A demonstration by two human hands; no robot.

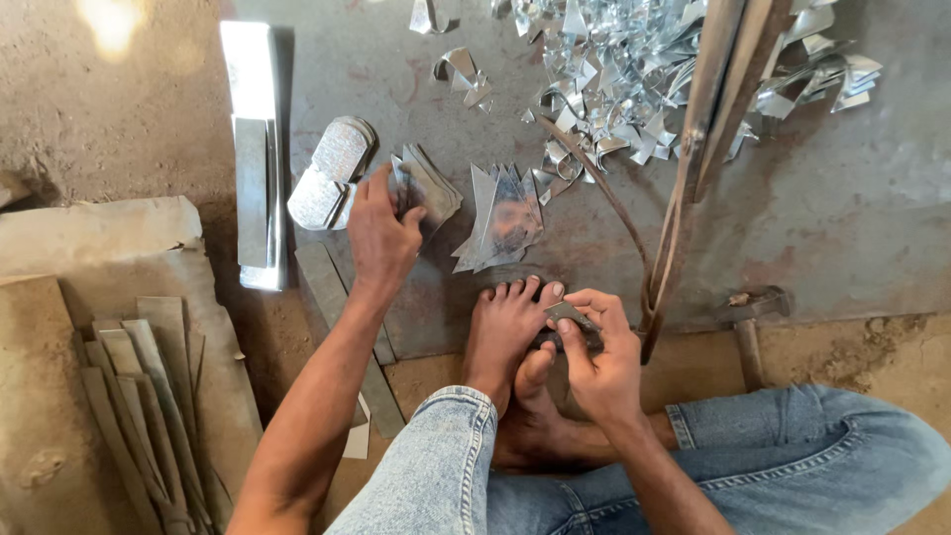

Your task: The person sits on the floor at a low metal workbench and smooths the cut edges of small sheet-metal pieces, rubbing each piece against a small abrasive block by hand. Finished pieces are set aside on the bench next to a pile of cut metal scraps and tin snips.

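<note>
The left hand (381,233) rests on a stack of metal pieces (428,188) on the steel plate (842,208); scrap offcuts (614,69) lie behind, a hammer (745,322) right, metal strips (149,396) left.

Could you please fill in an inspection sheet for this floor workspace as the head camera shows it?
Surface: grey metal sheet on dirt floor.
Job's things: fanned cut blanks under left hand; small metal piece pinched by right hand, beside bare foot.
Clutter: shiny offcuts, second blank stack, hammer, metal strips.
Hands: both gripping.
Cables: nothing seen.
Surroundings: long-handled tool.
</note>
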